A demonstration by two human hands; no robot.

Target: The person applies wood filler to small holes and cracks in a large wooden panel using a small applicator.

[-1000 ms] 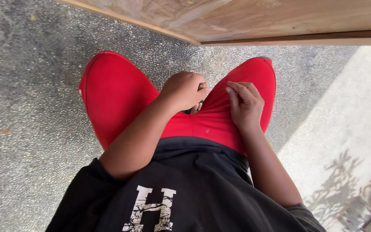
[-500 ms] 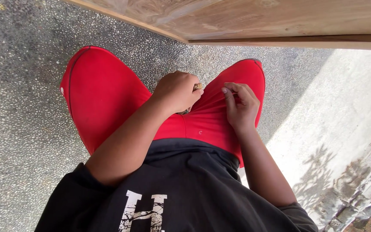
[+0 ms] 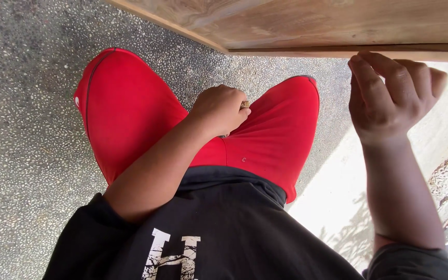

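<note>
1. Your right hand (image 3: 390, 98) has left the red shorts (image 3: 265, 140) since 0.5 s ago; it's now up at the right, by the underside edge of the wooden board (image 3: 338, 23). Your left hand (image 3: 219, 110) hasn't shifted much, same spot btw the thighs.
2. Right hand: fingers (image 3: 369, 85) curled loosely, half open, nothing visible in them. Fingertips sit at the board's lower edge, touching or just short of it; can't tell which. The thumb side is hidden from the head cam.
3. Left hand: closed into a fist, knuckles up, resting low btw the two legs against the shorts. A small tan object (image 3: 245, 104) pokes out at the finger end of the fist, pinched there. It's too small to say what it is.
4. That tan bit sits just beside the inner side of your right thigh, well apart from the right hand.
5. Shorts: plain red w/ a thin dark seam line along the left leg's outer edge and a tiny pale mark near the middle, too small to make out.
6. Black shirt (image 3: 234, 228) at the bottom of view carries a big white, cracked-looking block print, partly cut off by the frame.
7. Floor (image 3: 22, 155) is grey speckled stone on the left; a pale sunlit strip (image 3: 333, 207) runs on the right w/ plant shadows on it.
</note>
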